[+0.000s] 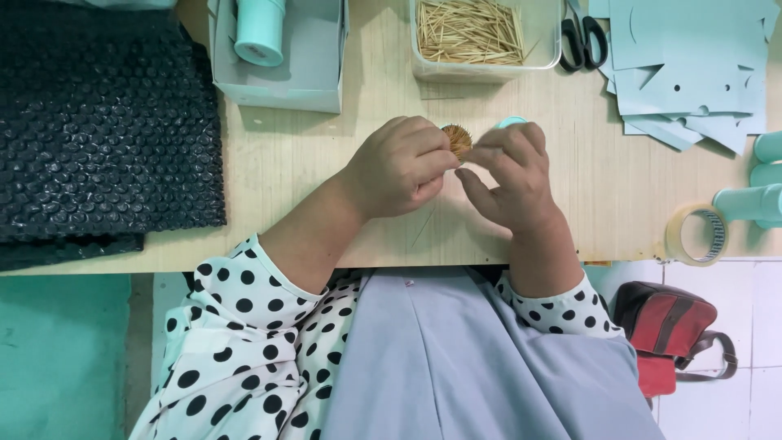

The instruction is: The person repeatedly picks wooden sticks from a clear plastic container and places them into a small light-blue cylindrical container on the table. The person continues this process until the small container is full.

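Where the pale wooden bench meets its far edge, a clear rectangular plastic tub stands, filled with a loose heap of thin wooden toothpicks. To its left sits an open grey cardboard box holding a mint-green plastic cylinder lying tilted inside.

Left hand: grip closed, fingertips pinched on a tight round bundle of toothpicks, whose cut ends face the camera. Right hand: fingers curled, tips meeting the left at the bundle; the grip is closed over a mint-green round piece, only its edge showing above the knuckles. How it is held underneath cannot be told. Both hands hover just above the bench at centre, well short of the tub. One stray toothpick lies on the bench below the hands.

Textures: a black bubble-wrap sheet, pebbled and glossy, covers the bench's left part. At the far right lie a stack of pale blue cut card sheets, flat and matte, with black-handled scissors just beside them. A roll of clear adhesive tape rests near the right edge, next to more mint-green tubes. Sleeves are white with black dots. A red bag sits on the white tiled floor.
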